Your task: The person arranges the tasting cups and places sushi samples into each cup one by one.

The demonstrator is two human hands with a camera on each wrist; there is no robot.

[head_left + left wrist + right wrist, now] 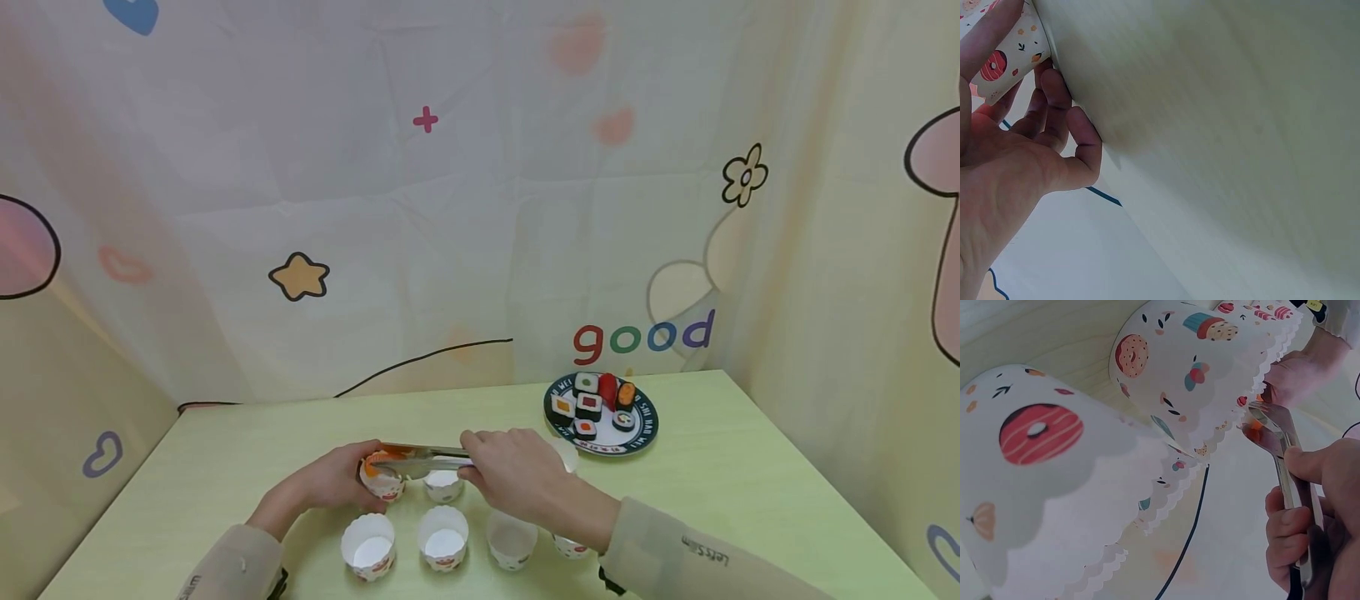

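In the head view my left hand (333,479) holds a white printed paper baking cup (386,486) at the left end of the back row, fingers and thumb around its sides. The left wrist view shows the same cup (1007,69) upright against the table. My right hand (517,471) grips metal tongs (442,463), their tips at the mouth of that cup. An orange piece (377,459) shows at the tips, partly hidden by them; I cannot tell whether they still pinch it. In the right wrist view the thumb and curled fingers hold the tongs (1288,469).
Several more paper cups, such as the front left one (369,546), stand in two rows, some partly behind the right arm. At the back right lies a dark-rimmed plate (641,429) with several toy-like sushi pieces (589,406). A printed curtain (450,250) backs the table (247,450).
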